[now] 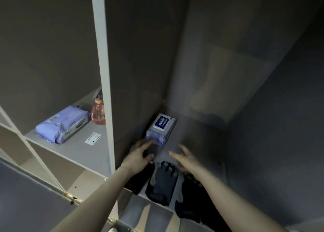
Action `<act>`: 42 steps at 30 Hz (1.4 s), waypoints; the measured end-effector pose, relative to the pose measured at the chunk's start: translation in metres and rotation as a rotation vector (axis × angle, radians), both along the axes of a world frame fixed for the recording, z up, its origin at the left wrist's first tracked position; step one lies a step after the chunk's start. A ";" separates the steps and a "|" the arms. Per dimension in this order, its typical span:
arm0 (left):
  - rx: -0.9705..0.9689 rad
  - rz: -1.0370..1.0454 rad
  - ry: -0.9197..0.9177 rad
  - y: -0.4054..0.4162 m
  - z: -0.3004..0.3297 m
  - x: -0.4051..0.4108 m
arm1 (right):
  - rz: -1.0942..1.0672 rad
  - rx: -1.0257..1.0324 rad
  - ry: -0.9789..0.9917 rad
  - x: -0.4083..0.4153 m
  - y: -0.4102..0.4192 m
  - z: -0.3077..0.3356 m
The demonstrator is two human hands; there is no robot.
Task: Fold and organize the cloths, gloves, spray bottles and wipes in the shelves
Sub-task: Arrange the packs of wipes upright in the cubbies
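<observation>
At frame centre, left hand [140, 155] reaches in, fingers spread, seemingly touching the purple wipes pack [161, 129] in the shelf's back corner; right hand [186, 159] hovers open, blurred; dark gloves [162, 182] lie below.

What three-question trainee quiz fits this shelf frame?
1. True or false: the pink spray bottle shares a compartment with the dark gloves.
2. Which hand touches the wipes pack in the right compartment? A left hand; B right hand; C neither.
3. Fill in: beside the spray bottle lies a purple ____.

Key: 1 false, it stands in the left compartment; 2 A, at the near end; 3 wipes pack.
</observation>
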State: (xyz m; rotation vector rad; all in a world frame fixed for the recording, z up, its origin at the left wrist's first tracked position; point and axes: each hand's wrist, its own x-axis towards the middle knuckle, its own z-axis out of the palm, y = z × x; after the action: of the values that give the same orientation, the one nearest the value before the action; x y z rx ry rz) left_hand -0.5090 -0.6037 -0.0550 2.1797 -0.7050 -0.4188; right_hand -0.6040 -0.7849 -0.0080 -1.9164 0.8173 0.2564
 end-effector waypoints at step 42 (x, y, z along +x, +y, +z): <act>-0.696 0.108 0.811 -0.038 0.043 -0.036 | -0.365 0.648 -0.251 -0.044 0.019 0.005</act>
State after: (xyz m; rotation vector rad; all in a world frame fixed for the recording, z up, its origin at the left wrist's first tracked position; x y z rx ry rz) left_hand -0.5448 -0.6416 -0.0118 1.2244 -0.2121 -0.7925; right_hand -0.6484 -0.7657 -0.0029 -1.1433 0.7775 0.0408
